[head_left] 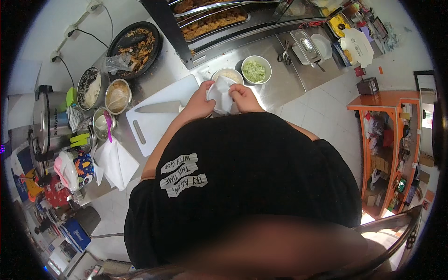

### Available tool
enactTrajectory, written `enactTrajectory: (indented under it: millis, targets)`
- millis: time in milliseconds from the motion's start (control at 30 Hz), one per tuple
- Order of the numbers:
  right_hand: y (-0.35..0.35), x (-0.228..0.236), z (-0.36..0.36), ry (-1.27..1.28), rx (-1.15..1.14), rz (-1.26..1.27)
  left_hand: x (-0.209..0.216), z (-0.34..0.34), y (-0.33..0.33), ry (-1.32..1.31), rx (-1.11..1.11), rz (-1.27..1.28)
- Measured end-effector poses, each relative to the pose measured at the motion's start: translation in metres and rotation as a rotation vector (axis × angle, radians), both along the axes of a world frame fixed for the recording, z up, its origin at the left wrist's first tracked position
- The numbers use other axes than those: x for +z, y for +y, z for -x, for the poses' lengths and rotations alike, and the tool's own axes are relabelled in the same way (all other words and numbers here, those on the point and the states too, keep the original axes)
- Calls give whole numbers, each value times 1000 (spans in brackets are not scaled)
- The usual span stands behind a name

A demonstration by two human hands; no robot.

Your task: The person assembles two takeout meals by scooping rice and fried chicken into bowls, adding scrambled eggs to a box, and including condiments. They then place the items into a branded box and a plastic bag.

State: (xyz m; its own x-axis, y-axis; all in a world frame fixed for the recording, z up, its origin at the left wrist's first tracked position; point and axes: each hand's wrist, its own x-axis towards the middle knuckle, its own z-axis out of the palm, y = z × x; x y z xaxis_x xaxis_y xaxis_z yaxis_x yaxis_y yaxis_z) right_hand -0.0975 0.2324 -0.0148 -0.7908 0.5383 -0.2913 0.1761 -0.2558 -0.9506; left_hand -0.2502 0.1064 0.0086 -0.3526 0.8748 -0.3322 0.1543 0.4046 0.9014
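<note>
Both my hands hold a white folded wrapper [220, 95] just in front of my black shirt. My left hand [199, 103] grips its left side and my right hand [242, 97] grips its right side. Right behind them stands a white bowl [227, 74] with a pale filling. Beside it, to the right, a second white bowl [255, 70] holds green chopped food. A large knife [158, 108] lies on the white cutting board [156, 123] to the left of my hands.
On the steel counter [280, 86] are a dark pan of rice [136, 46], several metal bowls [117, 96], scissors [283, 55], a steel tray [305, 45] and white paper sheets [116, 163]. A rice cooker [46, 123] stands far left. An orange shelf [389, 140] stands at right.
</note>
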Motion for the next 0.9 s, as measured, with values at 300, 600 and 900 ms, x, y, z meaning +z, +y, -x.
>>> enactTrajectory:
  millis: [300, 600, 900]
  targets:
    - [28, -1, -13, 208, -454, 74, -32, -7, 57, 365, 104, -60]
    - [123, -34, -28, -310, 229, -1469, -103, -7, 56, 733, 115, 27]
    - [115, -65, -40, -367, 441, -1321, -94, -17, 62, 1027, 184, 6]
